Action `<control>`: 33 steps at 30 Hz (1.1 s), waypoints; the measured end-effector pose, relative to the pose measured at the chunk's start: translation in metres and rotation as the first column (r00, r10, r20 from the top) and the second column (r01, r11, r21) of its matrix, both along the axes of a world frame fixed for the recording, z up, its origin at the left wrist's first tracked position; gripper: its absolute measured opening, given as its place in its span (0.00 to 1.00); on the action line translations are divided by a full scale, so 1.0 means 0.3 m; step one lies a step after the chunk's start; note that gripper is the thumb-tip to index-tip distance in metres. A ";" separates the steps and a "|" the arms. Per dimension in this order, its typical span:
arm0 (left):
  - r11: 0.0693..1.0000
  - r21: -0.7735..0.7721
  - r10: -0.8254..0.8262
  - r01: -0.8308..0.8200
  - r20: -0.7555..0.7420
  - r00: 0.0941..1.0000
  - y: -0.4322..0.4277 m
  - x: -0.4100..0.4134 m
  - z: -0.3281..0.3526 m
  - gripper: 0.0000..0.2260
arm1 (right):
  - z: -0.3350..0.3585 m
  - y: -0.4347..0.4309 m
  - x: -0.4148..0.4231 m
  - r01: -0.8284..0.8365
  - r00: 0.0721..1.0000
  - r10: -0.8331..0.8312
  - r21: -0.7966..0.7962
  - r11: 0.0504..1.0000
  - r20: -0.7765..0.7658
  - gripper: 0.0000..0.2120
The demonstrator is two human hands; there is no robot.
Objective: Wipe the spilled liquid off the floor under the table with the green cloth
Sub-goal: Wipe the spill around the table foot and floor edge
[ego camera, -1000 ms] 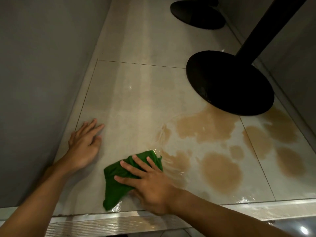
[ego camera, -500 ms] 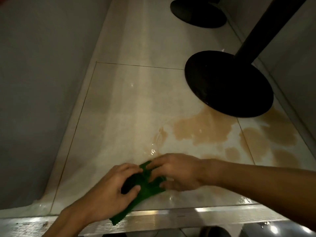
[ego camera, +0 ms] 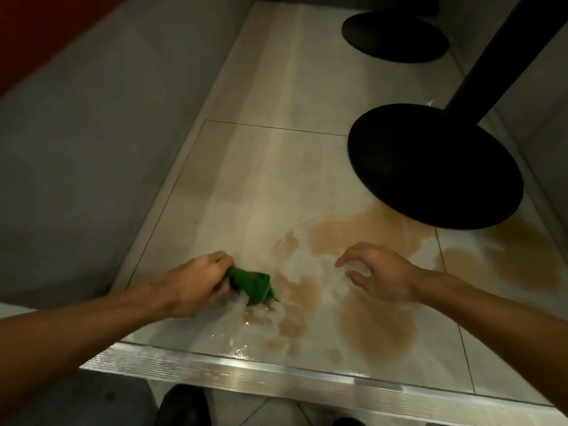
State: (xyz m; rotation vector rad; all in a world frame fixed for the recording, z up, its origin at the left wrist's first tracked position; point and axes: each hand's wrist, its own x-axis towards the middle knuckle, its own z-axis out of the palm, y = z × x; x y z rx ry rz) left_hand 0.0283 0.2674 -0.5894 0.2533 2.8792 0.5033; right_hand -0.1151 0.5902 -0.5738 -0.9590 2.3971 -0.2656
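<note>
Our left grip (ego camera: 196, 284) clutches the bunched green cloth (ego camera: 253, 284) on the floor (ego camera: 261, 167); our right grip (ego camera: 384, 275), fingers spread, holds nothing.

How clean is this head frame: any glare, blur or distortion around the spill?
Head view: dim, warm light; glare streaks on the wet floor near the green cloth and on the metal threshold strip; the left hand and right hand look slightly soft; wide-angle bending tilts the table post; the black base shows no detail.

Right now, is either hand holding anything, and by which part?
The left hand grips the green cloth by one bunched end. The right hand holds nothing, its fingers loosely curled.
</note>
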 end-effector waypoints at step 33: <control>0.742 0.399 0.647 -0.538 -0.219 0.731 0.637 0.306 -0.254 0.25 | -0.206 0.095 0.124 0.095 0.978 -0.113 -0.110 0.989 -0.173 0.25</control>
